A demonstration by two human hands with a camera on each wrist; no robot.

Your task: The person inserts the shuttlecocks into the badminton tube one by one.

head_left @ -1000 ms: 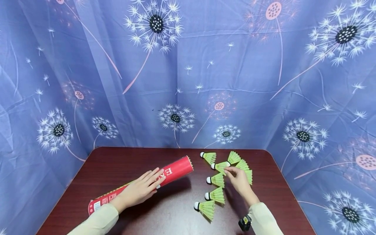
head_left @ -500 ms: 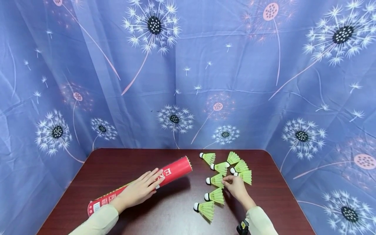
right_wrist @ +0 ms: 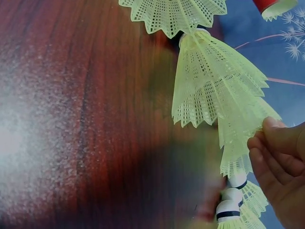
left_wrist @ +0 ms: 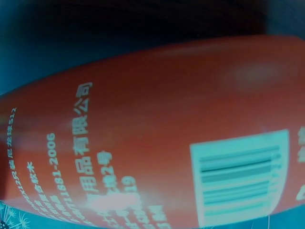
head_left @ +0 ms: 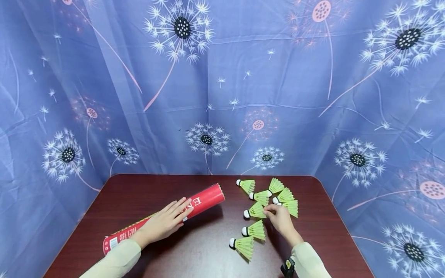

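Observation:
My left hand [head_left: 164,222] lies across a red shuttlecock tube [head_left: 208,199], fingers extended over its lettering. Printed text and a barcode [left_wrist: 240,179] on the tube fill the left wrist view. On the right, the thumb and fingertips of my right hand [head_left: 281,220] pinch the skirt edge of a yellow-green shuttlecock [head_left: 256,210] with a white cork. The pinch also shows in the right wrist view, where my right hand [right_wrist: 281,162] enters from the right. This shuttlecock lies in a loose column, corks pointing left.
Nearer me lie two more shuttlecocks, a middle one [head_left: 255,231] and a front one [head_left: 243,247]. Behind the hand are several others, including a back-left shuttlecock [head_left: 246,186] and a right-hand cluster [head_left: 285,196]. A patterned blue curtain [head_left: 222,96] surrounds the dark wooden table [head_left: 205,255].
My right hand has moved nearer me, from a shuttlecock farther back to the one it now pinches, which has turned slightly. The tube and left hand have shifted slightly left.

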